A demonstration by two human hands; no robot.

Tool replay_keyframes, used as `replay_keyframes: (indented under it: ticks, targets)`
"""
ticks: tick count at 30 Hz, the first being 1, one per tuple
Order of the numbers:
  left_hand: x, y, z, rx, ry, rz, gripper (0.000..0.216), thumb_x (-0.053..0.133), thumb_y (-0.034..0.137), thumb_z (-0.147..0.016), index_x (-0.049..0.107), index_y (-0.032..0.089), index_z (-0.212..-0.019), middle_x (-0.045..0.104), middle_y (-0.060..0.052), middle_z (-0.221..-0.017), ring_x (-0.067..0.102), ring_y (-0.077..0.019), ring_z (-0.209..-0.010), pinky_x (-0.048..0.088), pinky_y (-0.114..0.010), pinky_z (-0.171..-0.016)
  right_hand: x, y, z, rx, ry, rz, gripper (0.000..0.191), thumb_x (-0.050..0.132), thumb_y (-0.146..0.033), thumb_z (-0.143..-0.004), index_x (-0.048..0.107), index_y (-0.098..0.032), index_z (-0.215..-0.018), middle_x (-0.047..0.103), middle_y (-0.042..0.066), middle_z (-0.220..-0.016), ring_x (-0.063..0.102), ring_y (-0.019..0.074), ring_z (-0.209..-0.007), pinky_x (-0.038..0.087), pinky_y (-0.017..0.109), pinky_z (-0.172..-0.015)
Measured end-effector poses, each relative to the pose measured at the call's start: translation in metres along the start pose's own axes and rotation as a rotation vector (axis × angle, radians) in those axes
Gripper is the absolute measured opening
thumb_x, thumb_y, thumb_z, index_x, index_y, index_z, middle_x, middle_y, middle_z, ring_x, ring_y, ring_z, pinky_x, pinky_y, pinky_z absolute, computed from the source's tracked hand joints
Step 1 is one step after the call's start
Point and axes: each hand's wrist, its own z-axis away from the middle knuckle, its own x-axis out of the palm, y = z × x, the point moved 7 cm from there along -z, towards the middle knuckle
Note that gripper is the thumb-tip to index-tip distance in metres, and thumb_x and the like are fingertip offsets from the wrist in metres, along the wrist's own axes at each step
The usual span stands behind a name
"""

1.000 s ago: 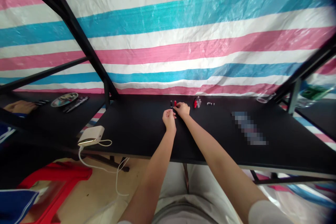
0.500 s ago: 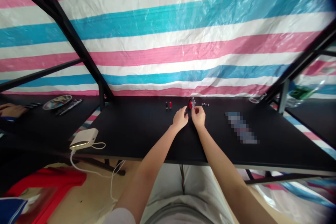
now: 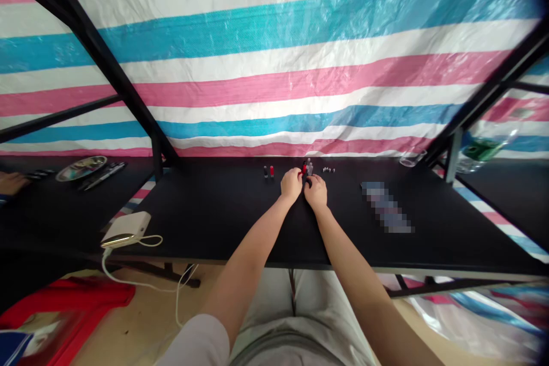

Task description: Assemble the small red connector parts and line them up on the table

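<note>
Small red vials: upright cluster at upper centre of the frame, just beyond your grips. Left grip: curled, at or touching the cluster. Right grip: curled just beside it. Whether either holds anything, you cannot tell. Judged light, stiff, easily tipped; take them by the body. Farther left, two small upright bottles; farther right, tiny studs; all on the black counter.

Small red and clear bottles upright on the black tabletop, a tiny red-and-black pair standing apart to their left.
</note>
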Motion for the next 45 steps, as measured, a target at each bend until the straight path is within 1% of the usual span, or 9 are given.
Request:
replay_keyframes:
  ticks: [4, 9, 16, 24, 29, 32, 34, 38, 45]
  targets:
    - [-0.022, -0.014, 0.013, -0.134, 0.078, 0.034, 0.009, 0.056, 0.016, -0.074, 0.06, 0.018, -0.081, 0.064, -0.004, -0.077, 0.059, -0.0153, -0.073, 0.045, -0.029, -0.073, 0.006, -0.004, 0.001, -0.005, -0.084, 0.112, 0.034, 0.043, -0.021, -0.078, 0.06, -0.014, -0.107, 0.052, 0.013, -0.119, 0.041, 0.0247, -0.113, 0.03, 0.04, -0.096]
    - [-0.039, -0.03, 0.041, -0.251, 0.153, 0.334, 0.008, 0.059, 0.02, -0.072, 0.061, 0.016, -0.079, 0.065, -0.005, -0.075, 0.062, -0.0143, -0.07, 0.048, -0.027, -0.069, 0.009, -0.006, 0.003, 0.04, -0.15, 0.198, 0.039, 0.042, -0.028, -0.081, 0.054, -0.017, -0.117, 0.047, 0.011, -0.127, 0.036, 0.0268, -0.118, 0.026, 0.041, -0.097]
    - [-0.048, -0.03, 0.057, -0.26, 0.194, 0.541, 0.022, 0.061, 0.031, -0.072, 0.061, 0.014, -0.085, 0.066, -0.008, -0.078, 0.063, -0.0156, -0.072, 0.049, -0.027, -0.066, 0.009, -0.007, 0.005, 0.041, -0.179, 0.26, 0.041, 0.039, -0.031, -0.084, 0.05, -0.019, -0.122, 0.044, 0.01, -0.129, 0.034, 0.0268, -0.119, 0.025, 0.041, -0.098]
    - [-0.043, -0.032, 0.059, -0.285, 0.194, 0.658, 0.025, 0.063, 0.031, -0.07, 0.06, 0.012, -0.086, 0.066, -0.01, -0.078, 0.063, -0.0172, -0.074, 0.05, -0.027, -0.062, 0.005, -0.01, 0.009, 0.001, -0.139, 0.244, 0.036, 0.041, -0.029, -0.084, 0.053, -0.019, -0.117, 0.048, 0.01, -0.124, 0.038, 0.0275, -0.114, 0.027, 0.043, -0.095]
    - [-0.045, -0.035, 0.061, -0.3, 0.24, 0.675, 0.025, 0.063, 0.031, -0.07, 0.059, 0.012, -0.087, 0.065, -0.01, -0.08, 0.063, -0.0168, -0.075, 0.05, -0.026, -0.061, -0.01, -0.02, 0.014, -0.074, -0.065, 0.055, 0.026, 0.041, -0.031, -0.084, 0.059, -0.019, -0.099, 0.058, 0.01, -0.106, 0.049, 0.0238, -0.098, 0.037, 0.039, -0.084]
    - [-0.05, -0.037, 0.062, -0.322, 0.29, 0.695, 0.025, 0.062, 0.03, -0.071, 0.058, 0.012, -0.089, 0.066, -0.01, -0.083, 0.062, -0.0163, -0.076, 0.049, -0.025, -0.061, -0.022, -0.029, 0.016, -0.108, 0.025, -0.161, 0.023, 0.039, -0.034, -0.085, 0.055, -0.018, -0.088, 0.059, 0.007, -0.084, 0.054, 0.0181, -0.077, 0.041, 0.032, -0.072]
    - [-0.053, -0.037, 0.062, -0.328, 0.315, 0.7, 0.025, 0.06, 0.03, -0.073, 0.058, 0.012, -0.09, 0.066, -0.011, -0.085, 0.062, -0.0158, -0.076, 0.049, -0.024, -0.06, -0.027, -0.034, 0.017, -0.134, 0.056, -0.307, 0.022, 0.039, -0.036, -0.086, 0.051, -0.018, -0.087, 0.057, 0.004, -0.075, 0.054, 0.0151, -0.067, 0.042, 0.028, -0.066]
    - [-0.057, -0.035, 0.061, -0.324, 0.338, 0.676, 0.024, 0.058, 0.031, -0.074, 0.057, 0.012, -0.091, 0.065, -0.011, -0.086, 0.062, -0.014, -0.07, 0.049, -0.024, -0.059, -0.028, -0.043, 0.02, -0.181, 0.029, -0.497, 0.023, 0.039, -0.039, -0.086, 0.048, -0.019, -0.092, 0.057, 0.003, -0.076, 0.056, 0.014, -0.067, 0.043, 0.026, -0.064]
    - [-0.059, -0.036, 0.062, -0.33, 0.353, 0.664, 0.027, 0.058, 0.034, -0.074, 0.057, 0.013, -0.092, 0.065, -0.008, -0.085, 0.059, -0.01, -0.059, 0.048, -0.023, -0.057, -0.02, -0.047, 0.021, -0.186, -0.092, -0.511, 0.029, 0.039, -0.041, -0.085, 0.047, -0.018, -0.102, 0.061, 0.004, -0.077, 0.06, 0.0153, -0.07, 0.046, 0.028, -0.067]
